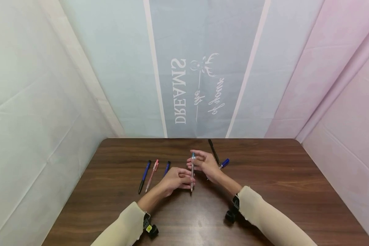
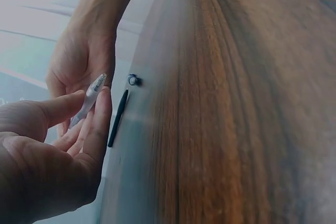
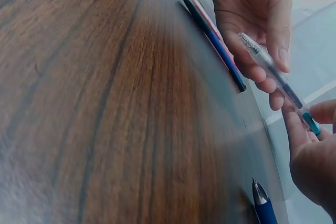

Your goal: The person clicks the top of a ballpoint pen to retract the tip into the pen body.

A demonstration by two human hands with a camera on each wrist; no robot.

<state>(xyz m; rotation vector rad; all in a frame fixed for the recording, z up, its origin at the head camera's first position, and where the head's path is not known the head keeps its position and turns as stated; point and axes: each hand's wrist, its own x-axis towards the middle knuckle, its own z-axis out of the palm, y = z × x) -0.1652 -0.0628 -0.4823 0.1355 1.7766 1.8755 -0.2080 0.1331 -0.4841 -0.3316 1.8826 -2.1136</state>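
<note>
A clear-barrelled pen (image 1: 192, 174) with a teal end is held between both hands, its tip pointing toward the person. My left hand (image 1: 175, 179) pinches the barrel near the tip between thumb and fingers. Higher up, my right hand (image 1: 206, 164) grips the teal end (image 3: 311, 123) with thumb and fingertips. In the left wrist view the pen's pointed tip (image 2: 98, 83) sticks out past the left thumb. A blue pen (image 1: 167, 167) lies just behind the left hand, partly hidden by it. Under the right hand, another blue pen (image 1: 224, 163) is partly covered.
On the left of the brown wooden table (image 1: 264, 191) lie a blue and black pen (image 1: 145, 177) and a pink pen (image 1: 152, 175), side by side. Toward the back, a black pen (image 1: 214, 151) lies beyond the right hand. Fabric walls (image 1: 203, 130) stand round the table's back and sides.
</note>
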